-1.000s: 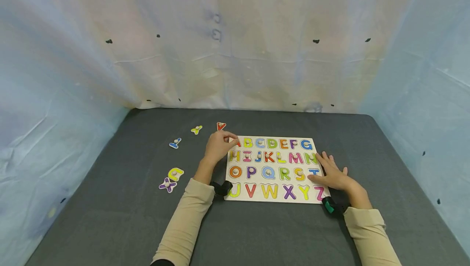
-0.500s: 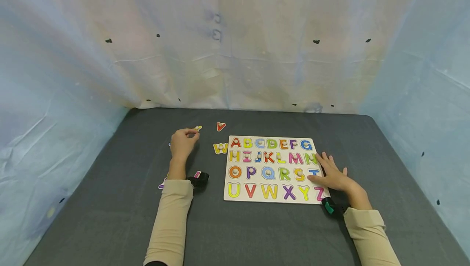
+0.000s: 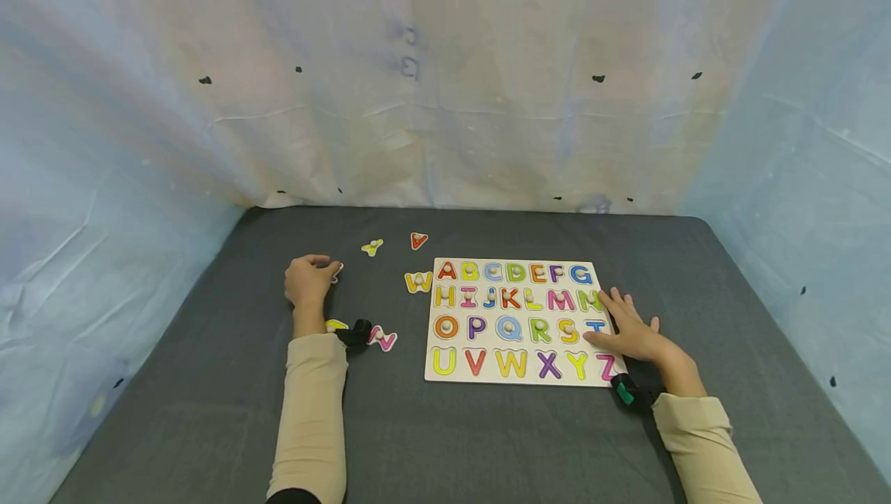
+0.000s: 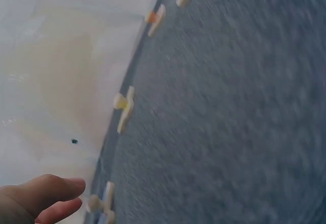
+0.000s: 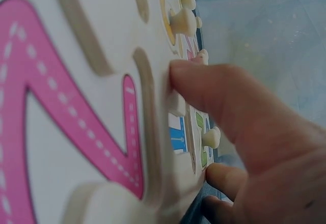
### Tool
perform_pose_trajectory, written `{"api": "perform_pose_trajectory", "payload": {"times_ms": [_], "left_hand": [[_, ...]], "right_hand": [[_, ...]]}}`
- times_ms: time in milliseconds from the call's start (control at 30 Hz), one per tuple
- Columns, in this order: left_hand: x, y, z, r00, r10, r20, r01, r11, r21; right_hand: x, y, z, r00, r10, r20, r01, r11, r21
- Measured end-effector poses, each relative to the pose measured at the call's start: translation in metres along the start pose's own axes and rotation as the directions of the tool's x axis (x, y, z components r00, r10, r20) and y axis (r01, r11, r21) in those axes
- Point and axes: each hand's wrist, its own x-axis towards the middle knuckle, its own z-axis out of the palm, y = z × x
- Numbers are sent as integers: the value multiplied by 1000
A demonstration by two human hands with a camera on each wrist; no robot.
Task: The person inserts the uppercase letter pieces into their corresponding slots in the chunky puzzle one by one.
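My left hand (image 3: 308,281) reaches beside a wooden letter piece (image 3: 337,272) at the left, blue and T-shaped in the earlier frames. In the left wrist view its fingertips (image 4: 75,186) are close to the knob of that piece (image 4: 108,196). My right hand (image 3: 629,328) lies spread over the right edge of the alphabet puzzle board (image 3: 522,383). Its thumb (image 5: 191,76) presses on the board near the T slot. Knobbed letters A to S fill the upper rows; the bottom row shows recesses printed U to Z.
A yellow W piece (image 3: 418,281) lies beside the board. Beyond are a red V piece (image 3: 418,240) and a yellow-green Y piece (image 3: 372,247). A pink Z-shaped piece (image 3: 382,338) and a yellow piece (image 3: 337,325) lie by the left wrist strap (image 3: 356,335), which partly hides them.
My left hand has moved left from the board's upper left corner, past the Y piece, to the blue T piece. The W piece, covered before, now shows beside the board. My right hand stays put.
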Motion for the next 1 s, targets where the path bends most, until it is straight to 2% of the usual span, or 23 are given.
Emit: {"api": "perform_pose_trajectory", "payload": {"times_ms": [233, 533, 733, 867, 1000], "left_hand": [[0, -4, 2, 997, -80, -2, 80, 996, 49], [-1, -4, 4, 992, -126, -21, 126, 991, 39], [-3, -2, 4, 995, -94, -26, 95, 995, 39], [-6, 2, 5, 999, -46, 18, 45, 998, 41], [-7, 5, 6, 997, -28, 68, 26, 999, 24]], "right_hand": [[0, 0, 1, 1000, -1, 2, 1, 1000, -5], [1, 1, 1, 1000, -2, -5, 2, 1000, -6], [0, -1, 0, 1000, 2, -2, -2, 1000, -8], [0, 0, 0, 1000, 4, -4, -4, 1000, -11], [0, 0, 0, 1000, 0, -4, 0, 1000, -6]]}}
